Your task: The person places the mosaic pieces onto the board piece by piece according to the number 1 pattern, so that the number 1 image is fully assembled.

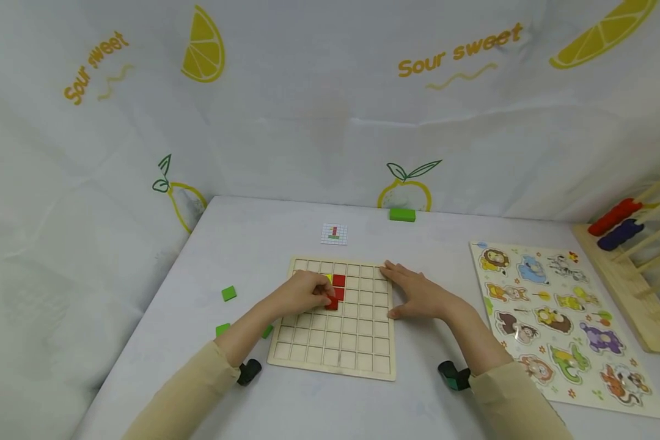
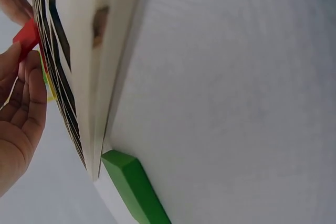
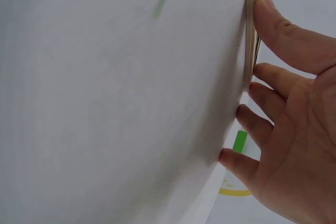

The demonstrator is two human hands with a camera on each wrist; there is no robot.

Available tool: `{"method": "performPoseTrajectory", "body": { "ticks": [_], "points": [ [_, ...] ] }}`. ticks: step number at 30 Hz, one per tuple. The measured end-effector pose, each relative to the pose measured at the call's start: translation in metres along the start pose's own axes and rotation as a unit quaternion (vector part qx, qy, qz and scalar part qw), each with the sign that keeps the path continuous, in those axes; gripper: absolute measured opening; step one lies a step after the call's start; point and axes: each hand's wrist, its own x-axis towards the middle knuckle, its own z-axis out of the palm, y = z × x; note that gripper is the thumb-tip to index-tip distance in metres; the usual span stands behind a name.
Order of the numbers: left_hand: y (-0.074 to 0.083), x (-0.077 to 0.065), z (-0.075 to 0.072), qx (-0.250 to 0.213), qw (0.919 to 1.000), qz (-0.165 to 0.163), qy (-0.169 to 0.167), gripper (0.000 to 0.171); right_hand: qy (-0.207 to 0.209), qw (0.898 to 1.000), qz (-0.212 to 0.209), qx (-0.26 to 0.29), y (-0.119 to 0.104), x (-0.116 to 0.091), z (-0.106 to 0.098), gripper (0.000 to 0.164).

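Left hand [image 1: 307, 294] is over the upper-left part of the grid board [image 1: 335, 360], fingertips pinching a red tile [image 1: 332, 303] that sits at or just above a cell; can't tell if it's fully seated. Another red tile [image 1: 338, 280] is already in, directly above it, with a sliver of yellow tile [image 1: 328, 278] just left of that, mostly hidden by the fingers. Right hand [image 1: 418, 295] lies flat, fingers straight, along the board's right edge, steadying it and holding nothing. Pattern card [image 1: 334, 233] lies just beyond the board's far edge and shows a red column on a green base. Judging by that, the red column is roughly half built; the green base isn't placed. Loose green tiles [image 1: 228, 293] lie left of the board, and a green block [image 1: 402, 214] lies beyond the card. Most cells are unfilled. Animal puzzle [image 1: 561, 318] is right of the board.
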Motion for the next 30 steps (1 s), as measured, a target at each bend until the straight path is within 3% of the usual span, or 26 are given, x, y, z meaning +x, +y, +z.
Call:
{"method": "performPoseTrajectory", "body": {
  "ticks": [8, 16, 30],
  "points": [
    [0.0034, 0.0031, 0.0024, 0.015, 0.9997, 0.016, -0.001, 0.006, 0.0, 1.0, 0.004, -0.002, -0.0011, 0.0005, -0.0006, 0.093],
    [0.0045, 0.0071, 0.0061, 0.04, 0.9991, 0.009, -0.013, 0.007, -0.004, 1.0, 0.009, 0.001, -0.0012, 0.0017, 0.0006, 0.093],
    [0.0073, 0.0062, 0.007, 0.087, 0.9959, 0.024, 0.003, 0.007, 0.0, 1.0, 0.008, 0.004, -0.0032, 0.0002, 0.0004, 0.093]
  ]
}}
